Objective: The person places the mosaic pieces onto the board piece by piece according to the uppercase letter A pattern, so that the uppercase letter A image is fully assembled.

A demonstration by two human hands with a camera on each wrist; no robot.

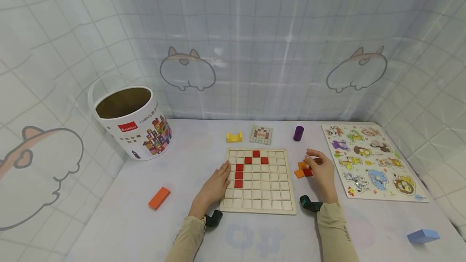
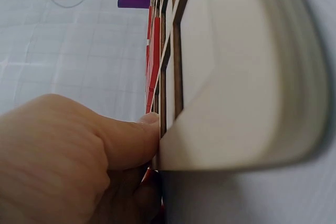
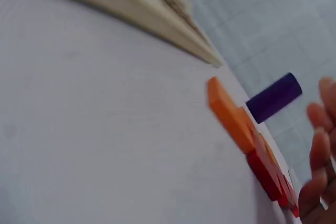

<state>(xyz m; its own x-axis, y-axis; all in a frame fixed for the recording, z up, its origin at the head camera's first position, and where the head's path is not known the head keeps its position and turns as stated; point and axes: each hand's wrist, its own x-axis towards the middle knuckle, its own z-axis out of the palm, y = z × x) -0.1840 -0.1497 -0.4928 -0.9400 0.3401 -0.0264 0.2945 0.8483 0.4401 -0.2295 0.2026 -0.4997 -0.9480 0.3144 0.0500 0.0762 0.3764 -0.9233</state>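
Observation:
A pale wooden grid board (image 1: 265,210) lies in front of the person, with several red square tiles (image 1: 256,153) in its upper and left cells. Along the board's left edge rests the left hand (image 1: 214,183); its thumb (image 2: 134,140) touches the rim in the left wrist view. The right hand (image 1: 323,173) hovers over a small group of loose orange tiles (image 1: 299,173) and red tiles (image 1: 308,172) right of the board. Its fingers are loosely bent, and in the right wrist view they stand apart from the red tiles (image 3: 264,176), with no held piece visible.
Behind the board are a yellow arch block (image 1: 234,137), a small pattern card (image 1: 261,134) and a purple cylinder (image 1: 298,133). A white bucket (image 1: 145,132) and an orange block (image 1: 159,198) stand left. An animal puzzle board (image 1: 364,163) and a blue block (image 1: 422,236) lie right.

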